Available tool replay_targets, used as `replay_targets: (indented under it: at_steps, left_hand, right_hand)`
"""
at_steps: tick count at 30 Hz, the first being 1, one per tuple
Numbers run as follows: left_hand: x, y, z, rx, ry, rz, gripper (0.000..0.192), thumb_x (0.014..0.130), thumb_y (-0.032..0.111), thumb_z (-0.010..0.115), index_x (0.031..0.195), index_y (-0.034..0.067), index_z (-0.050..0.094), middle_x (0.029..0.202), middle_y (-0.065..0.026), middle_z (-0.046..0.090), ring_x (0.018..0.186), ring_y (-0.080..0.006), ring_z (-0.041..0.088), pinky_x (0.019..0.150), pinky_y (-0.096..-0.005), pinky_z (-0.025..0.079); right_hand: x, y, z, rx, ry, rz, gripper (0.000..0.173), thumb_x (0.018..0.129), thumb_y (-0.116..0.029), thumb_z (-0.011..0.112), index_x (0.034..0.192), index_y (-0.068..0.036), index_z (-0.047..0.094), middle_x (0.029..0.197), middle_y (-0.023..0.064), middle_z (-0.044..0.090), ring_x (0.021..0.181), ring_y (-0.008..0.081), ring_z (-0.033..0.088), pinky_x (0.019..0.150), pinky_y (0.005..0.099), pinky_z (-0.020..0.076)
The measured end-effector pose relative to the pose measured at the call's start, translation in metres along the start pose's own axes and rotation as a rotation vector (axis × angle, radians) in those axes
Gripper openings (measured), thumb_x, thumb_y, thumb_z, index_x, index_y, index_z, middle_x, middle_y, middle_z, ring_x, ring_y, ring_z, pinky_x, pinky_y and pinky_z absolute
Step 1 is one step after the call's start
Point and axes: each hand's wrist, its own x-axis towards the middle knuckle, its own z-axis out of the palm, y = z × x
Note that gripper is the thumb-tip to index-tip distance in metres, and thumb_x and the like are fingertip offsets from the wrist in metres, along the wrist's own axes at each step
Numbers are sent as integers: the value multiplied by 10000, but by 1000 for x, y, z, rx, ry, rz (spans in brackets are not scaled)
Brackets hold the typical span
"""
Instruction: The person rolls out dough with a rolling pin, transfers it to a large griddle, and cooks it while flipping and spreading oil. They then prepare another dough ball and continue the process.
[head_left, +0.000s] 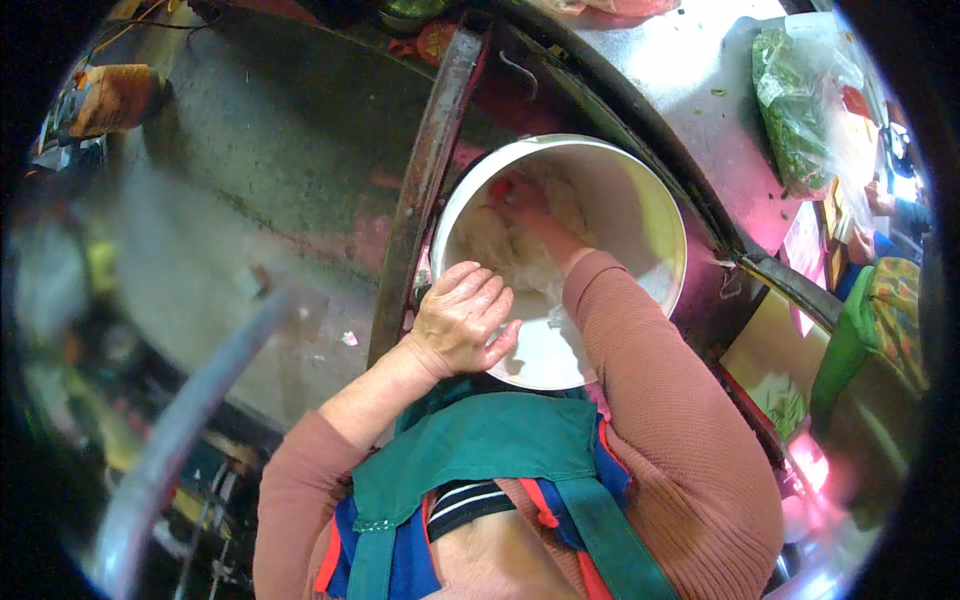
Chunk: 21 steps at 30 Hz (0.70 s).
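Note:
A large white bucket (677, 277) stands right before me, holding a pale, cloudy mass (517, 244) and a scrap of clear plastic (556, 316). My right hand (525, 204) reaches deep into it, dim and partly blurred. Something small and red (499, 189) shows at its fingers; whether they grip it I cannot tell. My left hand (466, 315) lies over the bucket's near-left rim with its fingers curled and thumb out to the side. Its palm is hidden, so a hold on the rim cannot be made out.
A rusty metal bar (427, 176) runs along the bucket's left. On the metal table (675, 97) lies a plastic bag of green vegetables (787, 112). A blurred grey pipe (199, 427) crosses the lower left. Another person's hand (860, 246) shows at far right.

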Motion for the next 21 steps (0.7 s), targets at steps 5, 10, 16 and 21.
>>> replay_targets:
  at_steps: [5,10,16,21]
  left_hand:
    - [-1,-4,-1,0,7,16,302,767,296,698,942,51,727,989,-116,719,968,-270,672,999,-425,470]
    - [-1,0,-1,15,6,7,296,767,293,704,938,52,725,991,-114,718,966,-273,669,1011,-422,461]
    - [1,-1,-2,5,-2,16,302,762,294,709,942,52,726,995,-115,719,974,-265,671,1015,-421,464]
    - [-1,-1,0,-5,13,4,315,753,307,710,936,51,729,992,-118,719,979,-260,672,1010,-418,471]
  right_hand:
    - [-25,-23,-14,-105,-810,-304,336,850,-384,699,1078,-138,712,1084,86,716,996,247,668,851,401,530]
    - [-90,-71,-36,-60,-1088,-229,366,837,-364,636,1063,-89,719,1136,157,694,1050,322,638,964,390,498]
    - [-54,6,13,-9,-540,-247,391,827,-308,703,1147,-85,680,1169,151,682,1110,332,630,946,413,498]
    - [-10,19,10,-343,480,-279,609,762,-364,791,1247,-53,592,1264,172,636,1164,367,597,1005,446,474]
